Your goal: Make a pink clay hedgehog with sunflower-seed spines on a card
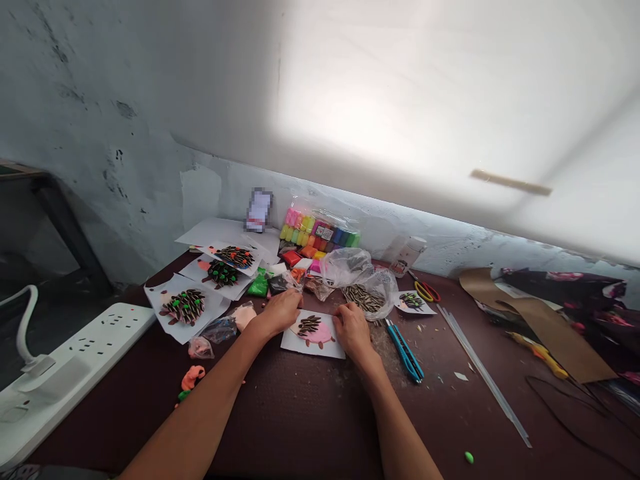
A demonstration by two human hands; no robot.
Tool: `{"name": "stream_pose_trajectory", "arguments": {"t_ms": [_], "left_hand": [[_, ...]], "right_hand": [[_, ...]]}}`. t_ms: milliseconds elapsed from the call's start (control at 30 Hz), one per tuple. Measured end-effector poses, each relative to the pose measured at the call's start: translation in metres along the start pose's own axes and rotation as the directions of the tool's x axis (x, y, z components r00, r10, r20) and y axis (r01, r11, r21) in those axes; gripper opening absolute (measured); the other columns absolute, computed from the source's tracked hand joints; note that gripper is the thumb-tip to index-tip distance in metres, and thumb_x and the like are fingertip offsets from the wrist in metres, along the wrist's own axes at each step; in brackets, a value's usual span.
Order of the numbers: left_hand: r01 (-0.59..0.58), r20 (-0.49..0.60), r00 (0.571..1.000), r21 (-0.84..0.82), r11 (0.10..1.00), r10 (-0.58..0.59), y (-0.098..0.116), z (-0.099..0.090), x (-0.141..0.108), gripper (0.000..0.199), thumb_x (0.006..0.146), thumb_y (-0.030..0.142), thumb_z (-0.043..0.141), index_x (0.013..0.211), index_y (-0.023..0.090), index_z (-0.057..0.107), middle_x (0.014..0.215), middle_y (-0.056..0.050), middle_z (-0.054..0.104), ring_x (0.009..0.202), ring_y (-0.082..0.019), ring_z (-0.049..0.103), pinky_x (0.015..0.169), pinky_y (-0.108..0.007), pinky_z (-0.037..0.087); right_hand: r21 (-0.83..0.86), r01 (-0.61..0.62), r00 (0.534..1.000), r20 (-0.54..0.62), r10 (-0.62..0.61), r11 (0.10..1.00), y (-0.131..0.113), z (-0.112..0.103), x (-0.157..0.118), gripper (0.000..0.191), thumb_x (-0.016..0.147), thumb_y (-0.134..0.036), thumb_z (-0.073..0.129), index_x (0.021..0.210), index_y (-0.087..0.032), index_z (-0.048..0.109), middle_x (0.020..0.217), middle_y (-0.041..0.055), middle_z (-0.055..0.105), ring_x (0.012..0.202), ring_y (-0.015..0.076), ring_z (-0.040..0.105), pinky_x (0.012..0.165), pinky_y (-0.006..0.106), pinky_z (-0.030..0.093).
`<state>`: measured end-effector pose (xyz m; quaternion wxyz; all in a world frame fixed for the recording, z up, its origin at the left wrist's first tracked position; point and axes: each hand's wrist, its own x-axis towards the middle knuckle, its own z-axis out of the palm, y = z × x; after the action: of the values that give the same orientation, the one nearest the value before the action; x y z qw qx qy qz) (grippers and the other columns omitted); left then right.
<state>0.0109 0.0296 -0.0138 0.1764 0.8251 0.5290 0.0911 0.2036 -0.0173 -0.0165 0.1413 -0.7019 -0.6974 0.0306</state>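
Observation:
A white paper card [295, 345] lies on the table between my hands. On it is a hedgehog figure of pink clay [325, 332], with striped sunflower seeds [309, 325] set close together over its left part and small brown feet below. My left hand [285, 311] is closed at the card's upper left edge, its fingertips partly hidden. With bent fingers, my right hand [353, 329] grips the card's right edge. Just behind that hand, an open clear plastic bag [387, 288] holds many more striped seeds [363, 298].
Finished seed hedgehogs on paper [184, 307] lie at left, near a white power strip [75, 360]. Clay packs [320, 233] and a phone [259, 210] stand behind. A blue cutter [404, 351], scissors [426, 291], clear glue sticks [485, 377] and a yellow tool [540, 355] lie right.

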Motion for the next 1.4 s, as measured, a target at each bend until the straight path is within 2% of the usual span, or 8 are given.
{"name": "stream_pose_trajectory", "arguments": {"t_ms": [167, 367, 567, 733, 967, 1067, 1267, 1400], "left_hand": [[0.007, -0.02, 1.0, -0.003, 1.0, -0.007, 0.001, 0.0, -0.002, 0.024, 0.082, 0.013, 0.046, 0.102, 0.018, 0.058, 0.114, -0.009, 0.057, 0.105, -0.023, 0.056, 0.086, -0.032, 0.044], [-0.004, -0.016, 1.0, 0.022, 1.0, 0.004, 0.001, 0.003, 0.0, 0.023, 0.081, 0.007, 0.043, 0.093, 0.017, 0.059, 0.105, -0.009, 0.06, 0.099, -0.022, 0.058, 0.082, -0.032, 0.044], [-0.036, -0.076, 0.996, 0.033, 0.999, 0.039, -0.001, 0.004, 0.004, 0.025, 0.081, 0.004, 0.041, 0.09, 0.017, 0.059, 0.099, -0.008, 0.062, 0.098, -0.02, 0.058, 0.081, -0.029, 0.044], [-0.048, -0.12, 0.991, 0.058, 0.997, 0.055, -0.002, 0.007, 0.006, 0.026, 0.082, 0.003, 0.04, 0.088, 0.017, 0.061, 0.098, -0.009, 0.063, 0.1, -0.021, 0.057, 0.086, -0.03, 0.043], [-0.045, -0.13, 0.99, 0.047, 0.998, 0.05, -0.003, 0.009, 0.007, 0.024, 0.082, 0.005, 0.044, 0.091, 0.016, 0.064, 0.098, -0.009, 0.065, 0.101, -0.021, 0.059, 0.087, -0.029, 0.044], [-0.033, -0.13, 0.991, 0.039, 0.999, 0.038, -0.003, 0.009, 0.007, 0.024, 0.083, 0.006, 0.044, 0.092, 0.016, 0.065, 0.099, -0.009, 0.066, 0.1, -0.021, 0.06, 0.086, -0.029, 0.044], [-0.008, -0.115, 0.993, 0.038, 0.999, 0.013, -0.003, 0.007, 0.008, 0.026, 0.085, 0.008, 0.043, 0.093, 0.017, 0.065, 0.1, -0.01, 0.064, 0.098, -0.021, 0.061, 0.083, -0.03, 0.046], [-0.002, -0.108, 0.994, 0.043, 0.999, 0.007, -0.002, 0.006, 0.008, 0.027, 0.086, 0.008, 0.041, 0.093, 0.018, 0.066, 0.101, -0.01, 0.064, 0.098, -0.021, 0.061, 0.082, -0.029, 0.046]], "right_hand": [[0.03, 0.018, 0.998, -0.063, -0.016, 0.999, -0.001, -0.001, 0.001, 0.017, 0.086, -0.014, 0.05, 0.086, -0.018, 0.066, 0.091, 0.0051, 0.062, 0.087, 0.0162, 0.054, 0.075, 0.024, 0.034], [0.012, -0.007, 0.997, -0.071, 0.007, 1.0, -0.004, -0.004, -0.002, 0.017, 0.087, -0.015, 0.049, 0.087, -0.017, 0.065, 0.09, 0.0051, 0.064, 0.086, 0.0162, 0.055, 0.073, 0.023, 0.033], [-0.006, -0.023, 0.999, -0.047, 0.022, 1.0, -0.003, -0.003, 0.001, 0.024, 0.092, -0.021, 0.045, 0.091, -0.017, 0.069, 0.092, 0.0059, 0.066, 0.088, 0.0166, 0.057, 0.074, 0.023, 0.034], [-0.076, -0.019, 0.999, -0.047, 0.015, 0.997, 0.002, -0.002, 0.014, 0.031, 0.094, -0.021, 0.04, 0.108, -0.019, 0.068, 0.104, 0.0078, 0.065, 0.098, 0.0191, 0.055, 0.082, 0.024, 0.034], [-0.302, 0.0, 1.0, 0.019, 0.006, 0.953, 0.001, 0.002, 0.041, 0.036, 0.094, -0.017, 0.036, 0.113, -0.023, 0.067, 0.103, 0.0105, 0.063, 0.099, 0.0211, 0.054, 0.078, 0.027, 0.035], [-0.321, -0.009, 1.0, 0.018, 0.016, 0.947, -0.001, 0.002, 0.053, 0.037, 0.094, -0.016, 0.036, 0.119, -0.023, 0.063, 0.105, 0.0121, 0.064, 0.1, 0.0215, 0.055, 0.079, 0.027, 0.036], [-0.331, -0.021, 0.999, 0.028, 0.032, 0.943, -0.002, 0.001, 0.066, 0.034, 0.091, -0.011, 0.037, 0.106, -0.015, 0.068, 0.107, 0.0166, 0.065, 0.104, 0.0229, 0.057, 0.082, 0.029, 0.039], [-0.303, -0.035, 0.997, 0.05, 0.053, 0.952, -0.001, 0.001, 0.071, 0.033, 0.088, -0.008, 0.039, 0.106, -0.011, 0.066, 0.107, 0.0195, 0.065, 0.102, 0.0235, 0.06, 0.081, 0.031, 0.042]]}}
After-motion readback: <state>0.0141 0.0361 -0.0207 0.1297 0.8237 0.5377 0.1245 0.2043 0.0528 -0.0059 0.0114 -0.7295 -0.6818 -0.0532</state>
